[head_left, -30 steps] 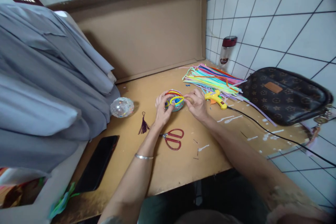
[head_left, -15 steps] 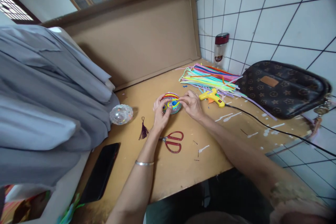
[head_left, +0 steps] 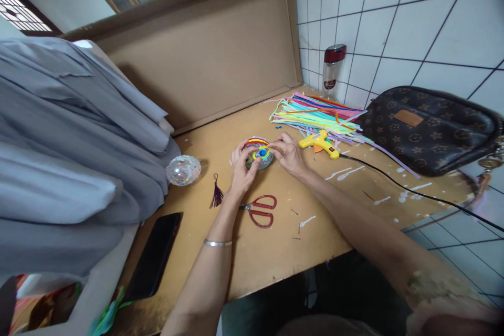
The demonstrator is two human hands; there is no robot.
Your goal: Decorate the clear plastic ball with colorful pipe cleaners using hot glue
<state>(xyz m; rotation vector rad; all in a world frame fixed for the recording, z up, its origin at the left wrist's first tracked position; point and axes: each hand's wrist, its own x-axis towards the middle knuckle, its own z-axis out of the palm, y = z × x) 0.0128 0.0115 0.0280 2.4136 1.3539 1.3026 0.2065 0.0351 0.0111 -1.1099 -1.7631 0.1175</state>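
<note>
My left hand (head_left: 241, 165) is closed round the left side of a small round craft piece (head_left: 268, 160), clear with red, yellow and blue coloured strips on it. My right hand (head_left: 289, 155) pinches the end of a yellow strip (head_left: 264, 149) at the piece's right edge. Part of the piece is hidden behind my left fingers. Below the hands lie red-handled scissors (head_left: 263, 211), their blades partly under my left forearm. A dark purple tassel (head_left: 216, 192) rests to the left of them.
A clear decorated ball (head_left: 183, 170) sits left, near grey cloth (head_left: 98, 131) and a black phone (head_left: 154, 256). To the right lie a yellow glue gun (head_left: 319, 143) with cord, a pile of pipe cleaners (head_left: 315, 114), a bottle (head_left: 334, 71) and a brown bag (head_left: 429, 131).
Both hands stay at the round piece, with only slight finger movement around the yellow strip. The whole view has shifted a little.
</note>
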